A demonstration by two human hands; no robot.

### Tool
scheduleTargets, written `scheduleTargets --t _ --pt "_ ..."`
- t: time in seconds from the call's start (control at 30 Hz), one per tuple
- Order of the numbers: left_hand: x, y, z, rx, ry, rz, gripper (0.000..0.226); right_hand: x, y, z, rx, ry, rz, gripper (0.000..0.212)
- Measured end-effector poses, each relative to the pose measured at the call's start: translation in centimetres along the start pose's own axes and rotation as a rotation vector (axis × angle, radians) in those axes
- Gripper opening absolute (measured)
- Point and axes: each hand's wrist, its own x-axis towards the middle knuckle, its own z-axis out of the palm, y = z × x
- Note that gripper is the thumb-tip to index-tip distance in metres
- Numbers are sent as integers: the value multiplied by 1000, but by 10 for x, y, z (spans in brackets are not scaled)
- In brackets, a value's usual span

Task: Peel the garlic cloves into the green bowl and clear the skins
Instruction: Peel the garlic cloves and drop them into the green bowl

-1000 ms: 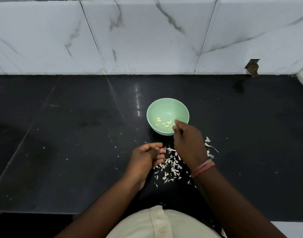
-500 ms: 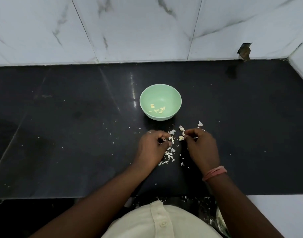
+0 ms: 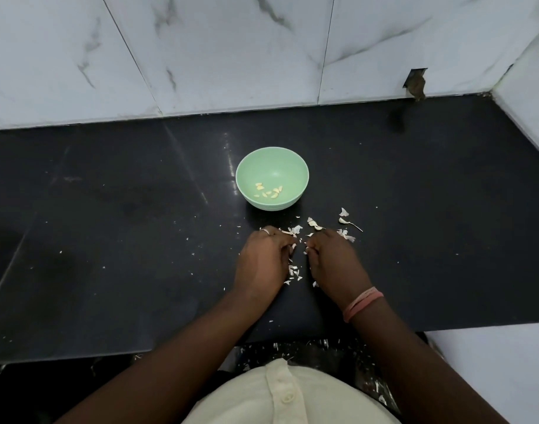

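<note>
The green bowl stands on the black counter with several peeled garlic cloves at its bottom. In front of it, white garlic skins lie scattered on the counter. My left hand and my right hand rest side by side on the counter among the skins, fingers curled inward. White skin shows at the fingertips of each hand; what the palms cover is hidden.
More skins lie to the right of the bowl. The counter's front edge runs just below my forearms, with bits of skin on the ledge beneath it. A white marble wall backs the counter and turns a corner at right.
My right hand came back from the bowl's rim down to the skins. Both hands now sit low on the counter, closer together, fingers curled over the skins.
</note>
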Motion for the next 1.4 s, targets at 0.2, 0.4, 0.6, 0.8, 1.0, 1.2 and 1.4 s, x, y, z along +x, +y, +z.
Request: scheduleTargets --t 0.2,0.4,0.6,0.8,1.0,1.2,1.4 --pt "-4 6 -3 -538 -78 -343 14 -22 -24 -7 536 113 238 9" --pt "-13 18 -18 -1113 -173 -569 14 -25 -34 -9 1046 115 419 12" --pt "-19 16 -23 -1021 -61 -431 15 -24 -36 -9 789 137 309 10" --pt "-23 19 -36 -892 -27 -319 12 -24 -45 -27 852 110 276 8" --pt "-24 16 -42 -662 39 -151 15 -24 -51 -32 909 63 336 4" --pt "-24 13 -49 -365 119 89 16 -25 -53 -34 912 38 295 5" --pt "-22 17 -50 -250 125 217 11 -30 -55 -34 951 83 257 12"
